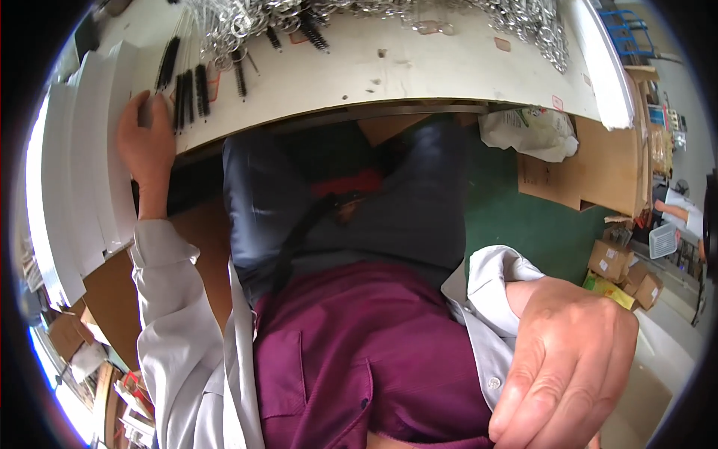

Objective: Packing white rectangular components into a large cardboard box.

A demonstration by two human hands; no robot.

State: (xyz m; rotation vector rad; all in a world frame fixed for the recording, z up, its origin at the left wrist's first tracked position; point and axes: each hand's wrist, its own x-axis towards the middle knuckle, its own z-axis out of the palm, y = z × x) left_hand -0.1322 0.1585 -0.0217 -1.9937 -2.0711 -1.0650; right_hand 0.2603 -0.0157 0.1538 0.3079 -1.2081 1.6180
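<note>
Head view shows the left hand [147, 142] gaping beside black brushes [201, 91], right hand [572, 355] curled, any hold unclear.

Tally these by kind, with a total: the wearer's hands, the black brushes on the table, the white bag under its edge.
Left hand and right hand: 2
Black brushes: at least 6, some overlapping
White bag: 1
Total: at least 9

We cannot see beneath the right grip [572, 359], nor tell whether the left grip [152, 148] touches the black brushes [179, 96]. The upper edge cuts off the metal pile [532, 30] on the desk [434, 71]; a distant person [680, 212] appears too small.
</note>
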